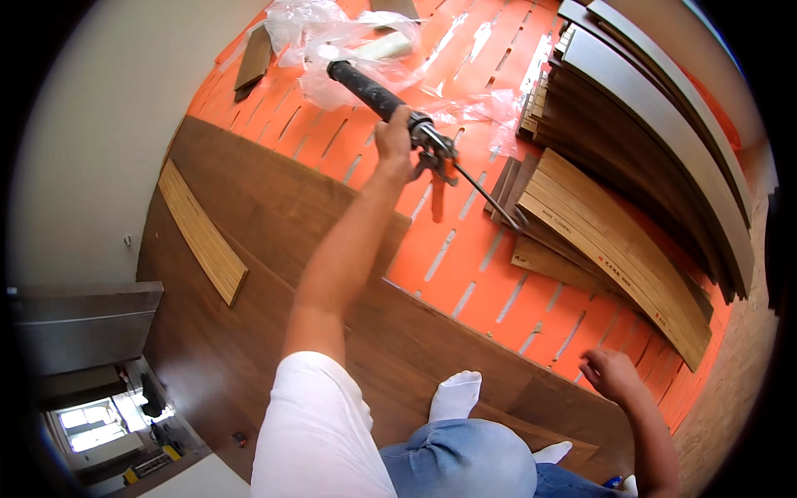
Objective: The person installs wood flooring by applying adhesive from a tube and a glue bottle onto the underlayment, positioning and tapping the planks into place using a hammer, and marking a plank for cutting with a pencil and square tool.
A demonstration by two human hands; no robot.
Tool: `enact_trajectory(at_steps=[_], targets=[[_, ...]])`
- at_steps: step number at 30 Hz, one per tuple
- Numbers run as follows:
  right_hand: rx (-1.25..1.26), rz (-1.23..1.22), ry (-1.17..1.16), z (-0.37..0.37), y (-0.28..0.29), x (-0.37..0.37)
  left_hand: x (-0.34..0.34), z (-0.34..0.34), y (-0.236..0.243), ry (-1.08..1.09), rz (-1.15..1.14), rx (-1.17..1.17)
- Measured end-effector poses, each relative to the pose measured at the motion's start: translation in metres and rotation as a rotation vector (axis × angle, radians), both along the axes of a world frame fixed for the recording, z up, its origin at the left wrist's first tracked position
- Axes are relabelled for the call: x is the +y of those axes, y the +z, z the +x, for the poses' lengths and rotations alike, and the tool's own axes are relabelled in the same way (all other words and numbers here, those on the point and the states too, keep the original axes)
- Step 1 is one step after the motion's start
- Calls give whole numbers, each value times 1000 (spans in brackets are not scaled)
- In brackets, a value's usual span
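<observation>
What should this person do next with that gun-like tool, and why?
Perhaps bring the right hand up to steady the caulking gun: only the left hand grips it, and its long rod juts toward the stacked planks.

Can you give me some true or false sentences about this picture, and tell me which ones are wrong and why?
1. The left hand holds a caulking gun. True.
2. The right hand holds a hammer. False: nothing shows in the right hand.
3. A tan board lies on the brown floor. True.
4. The person wears black boots. False: white socks show.
5. The slotted sheet is orange. True.
6. Crumpled clear plastic lies beside the person's knee. False: the clear plastic is far off, at the top of the picture.
</observation>
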State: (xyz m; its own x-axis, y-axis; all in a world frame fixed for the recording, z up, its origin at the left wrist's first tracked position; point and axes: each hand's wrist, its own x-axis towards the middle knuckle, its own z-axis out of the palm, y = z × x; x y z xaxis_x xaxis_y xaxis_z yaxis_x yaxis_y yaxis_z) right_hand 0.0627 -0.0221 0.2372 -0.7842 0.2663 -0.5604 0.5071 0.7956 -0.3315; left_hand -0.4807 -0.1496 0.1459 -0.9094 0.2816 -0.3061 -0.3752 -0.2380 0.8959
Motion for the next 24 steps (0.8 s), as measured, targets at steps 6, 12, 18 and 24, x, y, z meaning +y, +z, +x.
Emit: enact_trajectory(at_steps=[6, 12, 18, 24], targets=[[588, -150, -115, -124, -31, -34, 7, 107, 41, -102, 177, 99], [665, -430, -457, -197, -36, -50, 24, 181, 75, -103, 328, 3], [789, -601, -706, -159, -9, -51, 5, 224, 95, -308, 337, 165], [856, -932, -693, -54, 72, -26, -30, 263, 61, -500, 674, -46]])
